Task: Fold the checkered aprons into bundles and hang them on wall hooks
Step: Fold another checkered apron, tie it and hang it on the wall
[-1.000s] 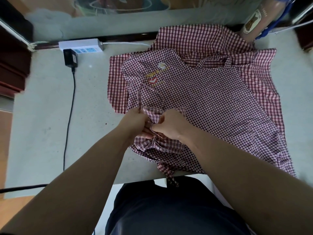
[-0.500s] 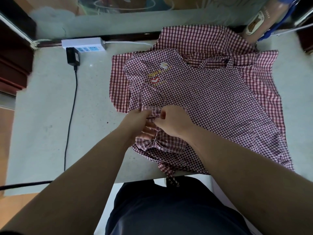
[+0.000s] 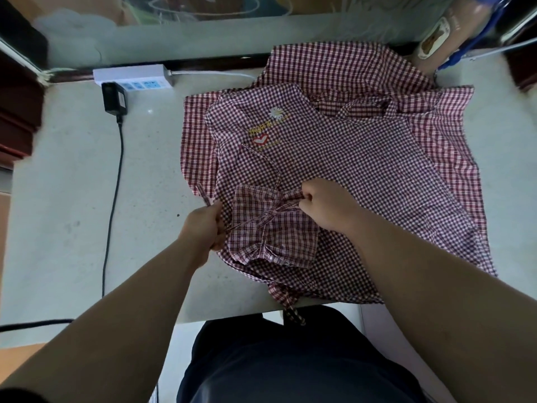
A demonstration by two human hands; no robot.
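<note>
Checkered aprons (image 3: pixel 363 158): red-and-white gingham, stacked flat on pale surface (image 3: pixel 72 184), right of white power strip (image 3: pixel 133 78) and nearer the body. Folded bundle (image 3: pixel 270 231) on the stack's corner nearest the body, diagonally below power strip.

Left hand (image 3: pixel 203 228): fingers clamped on tie strap (image 3: pixel 247 223), on the bundle's side facing power strip.

Right hand (image 3: pixel 328 205): fingers curled tight on the same strap, on the side away from power strip.

Black adapter (image 3: pixel 114 98): plugged into power strip.

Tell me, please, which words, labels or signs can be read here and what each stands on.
No text reads clearly.
On the checkered apron: yellow embroidered lettering under a daisy, too blurred to read; a red heart mark below it.
On the power strip: blue markings, too small to read.
</note>
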